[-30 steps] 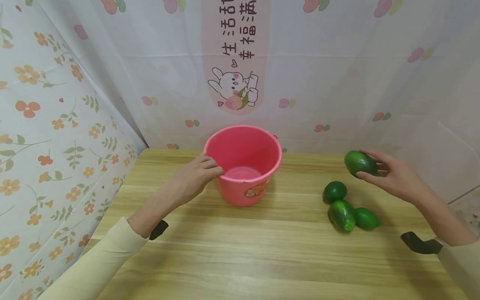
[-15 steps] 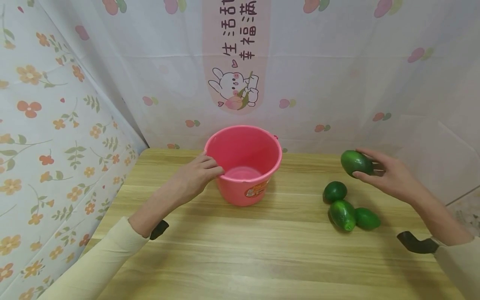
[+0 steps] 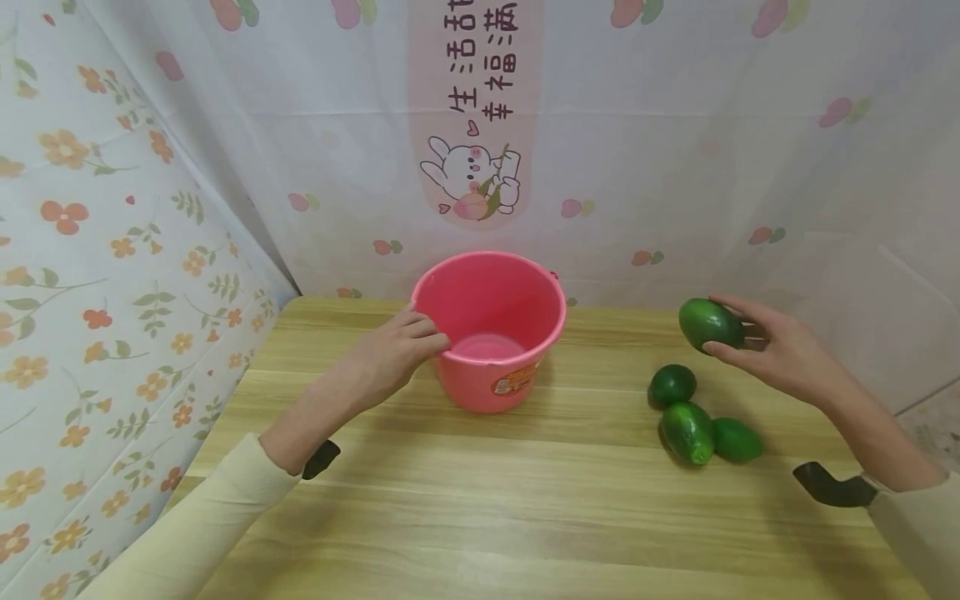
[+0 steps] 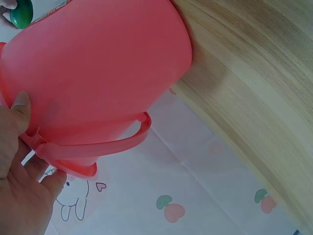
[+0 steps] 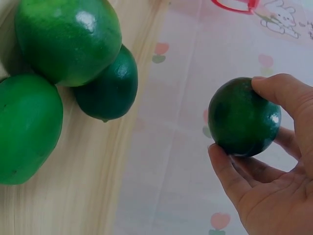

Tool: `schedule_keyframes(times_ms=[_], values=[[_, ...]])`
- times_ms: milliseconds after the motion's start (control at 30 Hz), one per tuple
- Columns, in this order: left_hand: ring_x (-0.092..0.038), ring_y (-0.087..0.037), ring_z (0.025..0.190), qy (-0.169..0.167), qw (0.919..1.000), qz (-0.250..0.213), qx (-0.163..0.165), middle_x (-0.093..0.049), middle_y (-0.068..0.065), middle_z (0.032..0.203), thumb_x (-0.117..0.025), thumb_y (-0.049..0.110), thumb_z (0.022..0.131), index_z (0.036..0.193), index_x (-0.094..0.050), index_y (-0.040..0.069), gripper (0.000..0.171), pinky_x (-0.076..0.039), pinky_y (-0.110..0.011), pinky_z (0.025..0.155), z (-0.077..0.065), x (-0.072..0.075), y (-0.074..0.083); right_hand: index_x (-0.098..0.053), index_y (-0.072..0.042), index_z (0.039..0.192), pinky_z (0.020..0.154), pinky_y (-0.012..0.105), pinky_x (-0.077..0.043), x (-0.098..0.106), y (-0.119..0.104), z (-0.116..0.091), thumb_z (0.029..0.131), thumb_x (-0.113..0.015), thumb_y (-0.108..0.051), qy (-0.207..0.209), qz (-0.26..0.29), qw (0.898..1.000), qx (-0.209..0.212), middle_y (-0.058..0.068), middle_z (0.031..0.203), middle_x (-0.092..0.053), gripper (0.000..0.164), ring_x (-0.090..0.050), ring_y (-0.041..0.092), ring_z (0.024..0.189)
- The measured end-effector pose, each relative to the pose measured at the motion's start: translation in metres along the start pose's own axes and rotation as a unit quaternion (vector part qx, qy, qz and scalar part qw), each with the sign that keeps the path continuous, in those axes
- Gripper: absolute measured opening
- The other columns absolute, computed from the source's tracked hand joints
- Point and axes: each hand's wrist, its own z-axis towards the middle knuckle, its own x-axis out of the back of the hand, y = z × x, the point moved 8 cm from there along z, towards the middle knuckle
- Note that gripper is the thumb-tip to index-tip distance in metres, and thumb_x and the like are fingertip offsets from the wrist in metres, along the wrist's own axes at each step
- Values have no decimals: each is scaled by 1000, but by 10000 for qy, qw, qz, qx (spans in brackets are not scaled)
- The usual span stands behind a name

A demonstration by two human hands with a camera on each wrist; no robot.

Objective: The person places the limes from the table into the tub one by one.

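Note:
A pink bucket (image 3: 480,387) stands upright on the wooden table, with nothing visible inside. My left hand (image 3: 386,354) grips its near-left rim, fingers curled over the edge; in the left wrist view the pink handle (image 4: 98,148) hangs beside that hand. Above the table at the right, my right hand (image 3: 787,354) pinches a smooth, oval green fruit (image 3: 708,325) between thumb and fingers. Below it lie three more green fruits: a round dark one (image 3: 672,387), a longer one (image 3: 688,433) and a pointed one (image 3: 737,440), close together.
A white patterned curtain (image 3: 645,167) rises along the table's back edge, and a floral cloth (image 3: 112,275) hangs on the left. The wooden table (image 3: 525,517) extends in front of the bucket and between it and the fruits.
My right hand, with the green fruit, has shifted slightly left. My left hand keeps hold of the bucket rim, and the fruits on the table stay where they were.

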Motion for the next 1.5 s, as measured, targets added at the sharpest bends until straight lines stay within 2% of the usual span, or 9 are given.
schedule_keyframes(times_ms=[533,767,967,1067,1133,1200,1233,1367,1500], values=[[-55,-20,102,-58,10000,33,5,-64,0,101,-80,-1,85,102,-68,15,26,-52,-33,90,1,-2,1,-47,-7,151,76,3,-42,-2,-13,4,91,-80,-15,83,56,9999,80,27,135,-54,69,-59,55,111],[-57,-21,100,97,9998,78,-137,-65,-1,100,-80,-2,84,99,-67,13,25,-47,-35,98,1,0,3,-47,-11,151,78,4,-42,-4,-22,8,91,-80,-17,51,-19,9998,184,24,135,-55,69,-60,53,111],[-56,-21,102,23,10000,29,-46,-65,-1,101,-79,-2,85,103,-68,14,26,-50,-34,94,1,1,2,-47,-13,152,78,5,-42,-5,-26,11,92,-79,-18,-16,-13,9999,131,25,137,-54,69,-59,54,113],[-55,-21,101,35,10000,3,-31,-65,-1,102,-79,-3,85,103,-69,14,27,-51,-32,90,1,1,1,-46,-12,153,80,12,-49,-6,-30,11,92,-79,-18,-45,-36,9998,189,27,137,-53,69,-58,55,112],[-55,-21,101,40,10000,7,-31,-65,-1,101,-80,-3,84,103,-69,14,28,-51,-33,90,0,2,1,-46,-11,153,83,26,-56,-6,-33,12,92,-79,-17,-48,-66,9995,289,28,137,-53,69,-58,56,112],[-56,-21,101,37,10000,6,-28,-66,-1,102,-80,-3,84,103,-69,14,28,-52,-33,90,0,2,1,-46,-10,152,85,30,-56,-6,-36,12,92,-79,-16,-57,-60,9993,371,28,136,-54,70,-58,55,112],[-55,-21,101,30,10000,5,-22,-66,-1,102,-80,-3,84,103,-69,14,28,-52,-33,90,0,1,1,-46,-10,152,86,30,-56,-7,-37,12,91,-79,-15,-55,-49,9992,399,27,136,-54,70,-59,53,112],[-56,-20,102,17,10000,-23,-1,-66,0,103,-80,-2,84,104,-69,14,27,-52,-33,90,0,1,1,-47,-11,151,84,9,-46,-9,-39,13,91,-80,-15,-52,-9,9992,398,22,135,-56,69,-59,46,114],[-57,-20,103,26,10000,-11,8,-66,0,103,-80,-1,84,103,-69,14,27,-50,-37,96,-1,0,1,-47,-10,151,84,5,-41,-10,-44,14,91,-80,-14,-40,-4,9990,438,22,135,-56,69,-59,46,114]])
